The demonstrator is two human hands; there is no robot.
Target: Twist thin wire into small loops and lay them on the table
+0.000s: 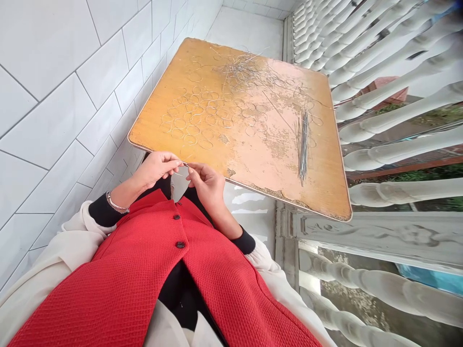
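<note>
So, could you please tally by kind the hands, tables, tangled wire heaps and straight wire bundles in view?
Hands, left hand and right hand: 2
Table: 1
Tangled wire heap: 1
Straight wire bundle: 1
Total: 5

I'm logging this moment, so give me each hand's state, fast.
Left hand: closed, pinching thin wire.
Right hand: closed, pinching thin wire close beside the left hand.

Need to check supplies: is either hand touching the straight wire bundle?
No, the bundle lies on the table, apart from the left hand and right hand.
</note>
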